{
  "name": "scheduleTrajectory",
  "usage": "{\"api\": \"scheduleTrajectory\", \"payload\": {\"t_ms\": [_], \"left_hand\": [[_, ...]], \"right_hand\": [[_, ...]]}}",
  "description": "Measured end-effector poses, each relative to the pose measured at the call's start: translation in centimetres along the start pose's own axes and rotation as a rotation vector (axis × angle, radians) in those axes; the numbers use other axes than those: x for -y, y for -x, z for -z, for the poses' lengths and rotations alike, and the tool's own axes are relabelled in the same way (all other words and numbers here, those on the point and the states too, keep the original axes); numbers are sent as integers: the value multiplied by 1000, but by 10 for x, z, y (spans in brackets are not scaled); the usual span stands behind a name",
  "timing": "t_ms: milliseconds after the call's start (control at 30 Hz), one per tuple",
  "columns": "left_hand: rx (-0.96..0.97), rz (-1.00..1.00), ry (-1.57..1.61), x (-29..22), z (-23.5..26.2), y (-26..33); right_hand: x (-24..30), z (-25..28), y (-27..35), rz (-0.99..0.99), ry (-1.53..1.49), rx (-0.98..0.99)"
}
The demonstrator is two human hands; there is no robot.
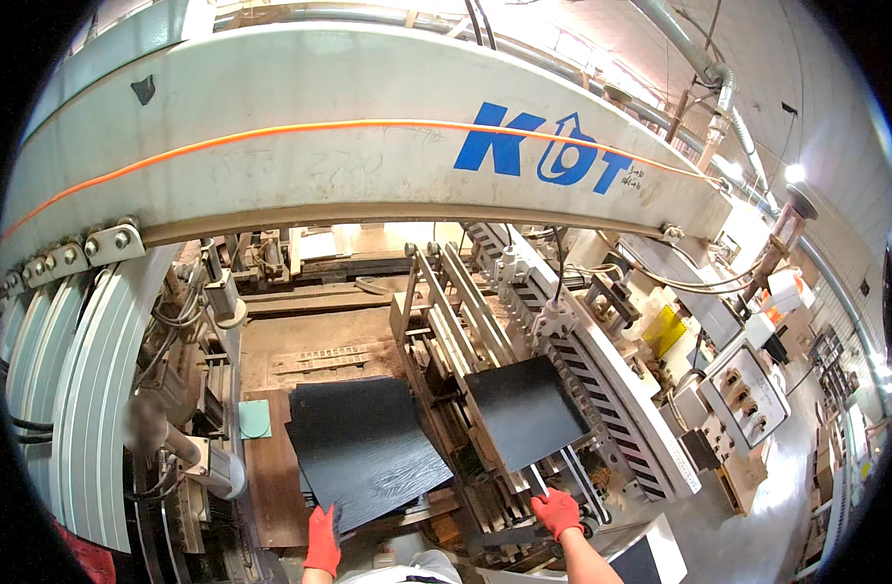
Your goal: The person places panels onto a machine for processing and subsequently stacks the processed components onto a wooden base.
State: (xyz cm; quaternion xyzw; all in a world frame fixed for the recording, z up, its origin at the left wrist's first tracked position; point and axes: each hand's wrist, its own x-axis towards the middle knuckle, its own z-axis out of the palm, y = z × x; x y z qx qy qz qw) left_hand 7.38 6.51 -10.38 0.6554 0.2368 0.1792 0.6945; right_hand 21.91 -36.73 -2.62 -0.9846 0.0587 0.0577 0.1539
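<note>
My left hand [322, 541], in a red glove, is at the near left corner of a stack of black wood-grained panels [368, 448]. Its fingers point forward, stretched out along the panel edge, and no firm grip shows. A single black panel [527, 414] lies flat across the rails of the machine, right of the stack. Just below that panel's near edge is my right hand [559, 513], also red-gloved, with its fingers curled closed by the end of a metal rail [537, 479]. Whatever those fingers may hold is hidden.
A wide pale machine beam [300, 127] with an orange hose spans overhead. Beneath the stack lies a brown board [273, 477], with a light green square piece [255, 419] on it. A striped guard rail [611, 419] runs along the right; a control panel [746, 397] stands beyond it.
</note>
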Motion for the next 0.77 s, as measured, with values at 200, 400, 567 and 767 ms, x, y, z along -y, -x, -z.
{"api": "scheduleTrajectory", "payload": {"t_ms": [200,400,567,767], "left_hand": [[112,386,316,-6,13,-6],[59,-483,-729,52,27,0],[-226,-529,-598,-18,19,-2],[-467,-372,-307,-69,-7,-21]], "right_hand": [[7,-4,4,-10,-21,-22],[-7,9,22,32,8,-55],[14,15,55,501,-73,-417],[-31,-83,198,435,-142,2]]}}
